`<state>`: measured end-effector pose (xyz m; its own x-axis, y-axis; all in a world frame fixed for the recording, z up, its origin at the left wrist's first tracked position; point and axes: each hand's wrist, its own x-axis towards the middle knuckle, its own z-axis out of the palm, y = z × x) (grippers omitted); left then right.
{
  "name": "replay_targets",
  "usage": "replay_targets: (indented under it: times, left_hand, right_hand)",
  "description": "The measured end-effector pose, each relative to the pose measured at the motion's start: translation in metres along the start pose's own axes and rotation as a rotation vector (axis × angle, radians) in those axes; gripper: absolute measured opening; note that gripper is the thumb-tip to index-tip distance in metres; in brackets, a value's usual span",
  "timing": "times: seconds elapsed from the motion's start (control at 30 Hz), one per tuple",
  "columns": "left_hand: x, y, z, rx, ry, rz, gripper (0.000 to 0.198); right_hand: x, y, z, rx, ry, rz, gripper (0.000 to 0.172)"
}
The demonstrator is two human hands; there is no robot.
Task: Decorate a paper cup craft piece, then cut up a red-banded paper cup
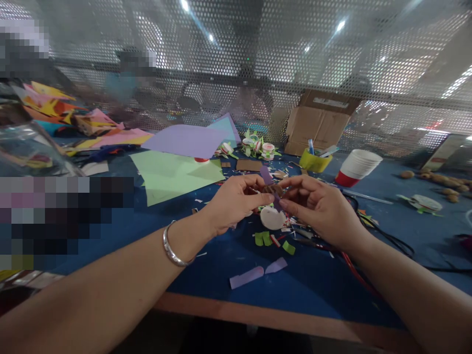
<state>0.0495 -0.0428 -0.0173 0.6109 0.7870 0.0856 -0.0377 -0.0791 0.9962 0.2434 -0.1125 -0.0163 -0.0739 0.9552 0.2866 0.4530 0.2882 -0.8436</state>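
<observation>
In front of me, my left hand [234,202] and my right hand [320,206] meet with fingertips pinched on a small brown piece [272,189]. A purple paper strip [265,175] runs along it and sticks out at the top, and more purple shows between the fingers. Fingers partly hide the brown piece, so its material is unclear. Just below them is a white round disc [272,218]. Green paper pieces [263,239] lie nearer to me. Closer to the table edge are two cut purple paper pieces [246,278].
Beyond my hands lie a green sheet [177,177], a purple sheet [188,140] and several small paper turtles [258,145]. A yellow pen holder [315,160], stacked paper cups [359,166] and a cardboard box [319,125] stand at the right back. Black cables [391,238] run beside my right arm.
</observation>
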Motion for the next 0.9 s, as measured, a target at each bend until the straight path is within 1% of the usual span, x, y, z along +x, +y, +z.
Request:
replay_targets:
  times: [0.1,0.2,0.3,0.37,0.47,0.6,0.67,0.73,0.77,0.8,0.83,0.87,0.9]
  left_hand:
    - [0.001,-0.002,-0.002,-0.046,-0.008,0.042,0.013]
    - [0.001,-0.001,-0.004,-0.122,-0.045,0.096,0.012]
    - [0.001,0.002,-0.006,-0.107,-0.091,0.142,0.009]
    - [0.001,0.004,-0.008,-0.053,-0.126,0.165,0.007]
    - [0.0,0.006,-0.011,0.038,-0.176,0.195,0.006]
    - [0.0,0.005,-0.013,0.254,-0.124,0.293,0.01]
    - [0.001,0.003,-0.014,0.303,-0.116,0.294,0.026]
    - [0.005,0.001,-0.02,0.281,-0.099,0.262,0.049]
    - [0.007,0.001,-0.024,0.269,-0.072,0.242,0.059]
    - [0.01,0.0,-0.03,0.269,-0.034,0.213,0.064]
    - [0.012,0.0,-0.037,0.298,0.012,0.182,0.061]
    - [0.014,0.001,-0.045,0.373,0.039,0.149,0.055]
    - [0.015,0.003,-0.052,0.487,0.043,0.124,0.047]
  right_hand:
    - [-0.002,-0.001,0.0,-0.033,0.018,-0.036,0.03]
    - [-0.003,-0.007,-0.001,-0.04,0.016,-0.064,0.026]
    - [-0.003,-0.012,-0.002,-0.035,0.015,-0.051,0.024]
    - [-0.003,-0.013,-0.003,0.037,-0.034,0.001,0.027]
    - [-0.003,-0.011,-0.002,0.214,-0.126,0.074,0.029]
    - [-0.002,-0.006,0.0,0.376,-0.137,0.141,0.029]
    - [-0.001,-0.004,0.0,0.435,-0.121,0.161,0.029]
    - [0.0,-0.003,-0.001,0.476,-0.081,0.181,0.031]
    - [0.0,-0.003,-0.002,0.487,-0.051,0.188,0.032]
    - [0.001,-0.003,-0.002,0.489,-0.02,0.192,0.033]
    - [0.001,-0.003,-0.003,0.486,0.01,0.192,0.033]
    - [0.001,-0.003,-0.005,0.478,0.037,0.188,0.033]
    - [0.002,-0.002,-0.006,0.467,0.056,0.182,0.033]
